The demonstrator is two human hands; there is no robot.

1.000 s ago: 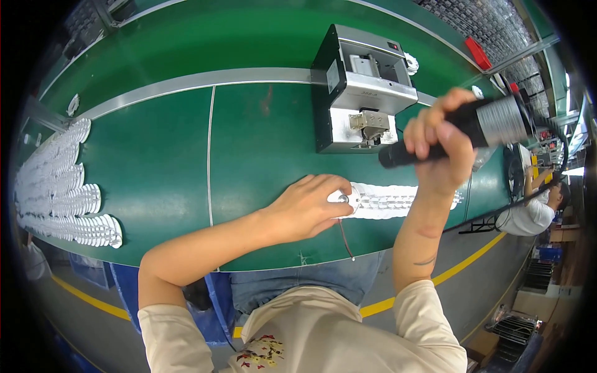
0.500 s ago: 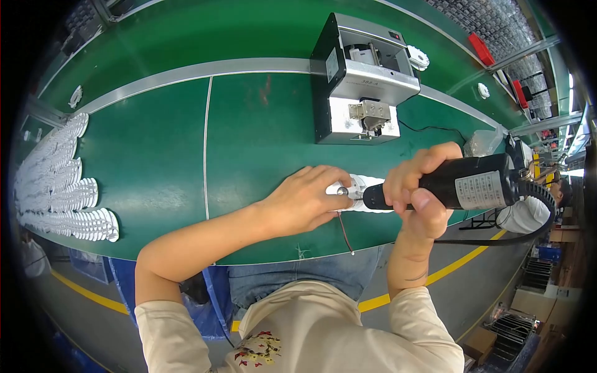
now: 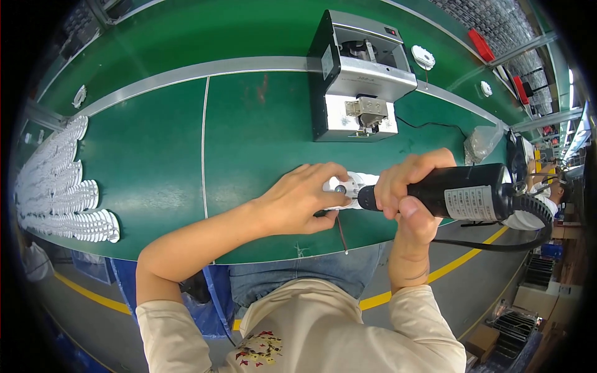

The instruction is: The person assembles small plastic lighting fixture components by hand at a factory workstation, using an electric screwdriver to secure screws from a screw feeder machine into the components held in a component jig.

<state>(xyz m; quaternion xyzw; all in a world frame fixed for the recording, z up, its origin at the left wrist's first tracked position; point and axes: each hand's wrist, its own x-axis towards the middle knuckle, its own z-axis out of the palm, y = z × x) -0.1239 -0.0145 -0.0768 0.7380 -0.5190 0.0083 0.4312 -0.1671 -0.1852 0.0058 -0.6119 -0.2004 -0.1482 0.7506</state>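
My left hand (image 3: 303,198) grips the left end of a white plastic part (image 3: 353,181) that lies on the green bench, thumb and fingers on either side of a small dark round spot on it. A thin dark reddish wire (image 3: 342,233) trails from the part toward the bench's front edge. In my right hand (image 3: 407,193) is a black electric screwdriver (image 3: 429,184), held almost level with its nose pointing left over the white part. The bit tip is too small to make out clearly.
Beyond my hands stands a black and silver machine (image 3: 367,81). Stacked white parts (image 3: 68,214) fan out at the far left. Single white parts (image 3: 423,57) lie on the green strip behind. A clear bag (image 3: 482,144) sits at right, and a person (image 3: 541,202) works farther off.
The screwdriver and both hands have shifted slightly left in the picture, the white part with them. White parts on the rear strip appear slightly farther right. Both grips stay the same.
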